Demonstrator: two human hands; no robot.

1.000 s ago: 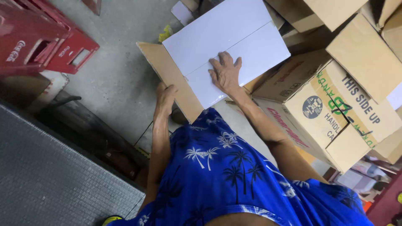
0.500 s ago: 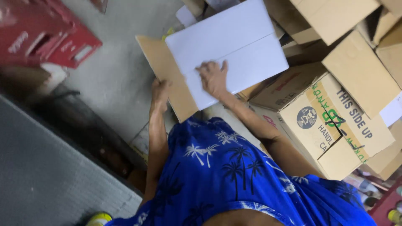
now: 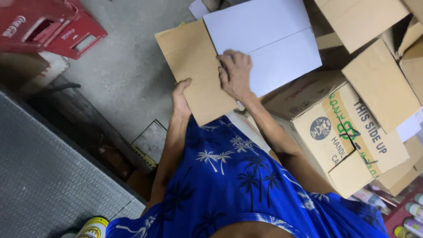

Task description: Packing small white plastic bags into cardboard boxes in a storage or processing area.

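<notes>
Head view
Right hand (image 3: 235, 72): laid palm down on the flattened box, fingers spread and slightly curled, pressing at the line where white panel meets brown flap; not clenched, nothing closed inside it.
Left hand (image 3: 179, 98): gripping the near left edge of the brown flap, thumb up along the side, fingers hidden behind the cardboard.
Flattened box (image 3: 264, 44): held up in front of the body, tilted, above the grey floor; white panel on the far right side with a crease across it, brown flap (image 3: 194, 66) on the near left side.
Box relative to hands: white panel directly under and beyond the right hand; brown flap between the two hands, its lower corner touching the left hand.
Blue palm-print shirt (image 3: 238, 189): fills the lower middle, just below the box.
Printed carton (image 3: 352, 136): brown, closed, just right of the right forearm, with green marks on its top.
Other cartons (image 3: 365, 20): plain brown, stacked at the upper right, beside and behind the white panel.
Red crates (image 3: 53, 26): upper left corner, well apart from both hands.
Concrete floor (image 3: 128, 70): grey, bare, left of the box.
Grey textured surface (image 3: 48, 176): lower left, beside the left arm.
Yellow-topped can (image 3: 93, 228): bottom edge, near the shirt hem.
Small bottles (image 3: 410, 216): lower right corner, too small to tell apart.
</notes>
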